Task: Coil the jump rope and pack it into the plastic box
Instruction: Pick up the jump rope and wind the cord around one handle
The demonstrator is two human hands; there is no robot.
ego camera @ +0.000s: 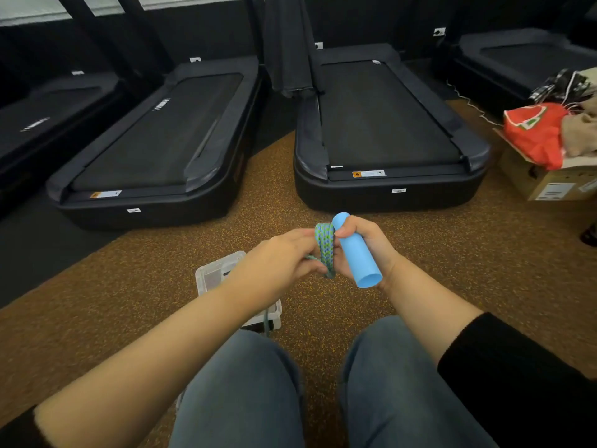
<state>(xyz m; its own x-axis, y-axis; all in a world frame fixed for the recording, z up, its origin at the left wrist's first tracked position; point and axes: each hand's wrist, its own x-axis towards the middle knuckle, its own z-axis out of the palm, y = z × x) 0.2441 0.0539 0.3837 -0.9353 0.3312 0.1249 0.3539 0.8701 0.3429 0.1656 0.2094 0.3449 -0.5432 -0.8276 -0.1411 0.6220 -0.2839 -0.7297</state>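
Observation:
My right hand grips a light blue jump rope handle, held tilted above my knees. Several loops of green-and-blue braided rope are wound beside the handle, between my two hands. My left hand pinches the rope at the loops. A strand of rope hangs down under my left wrist towards the floor. The clear plastic box sits on the floor below my left forearm, which hides most of it. The second handle is out of sight.
Two black treadmills lie ahead on the brown speckled floor. A cardboard box with a red bag and clothes stands at the right. My knees in jeans fill the bottom.

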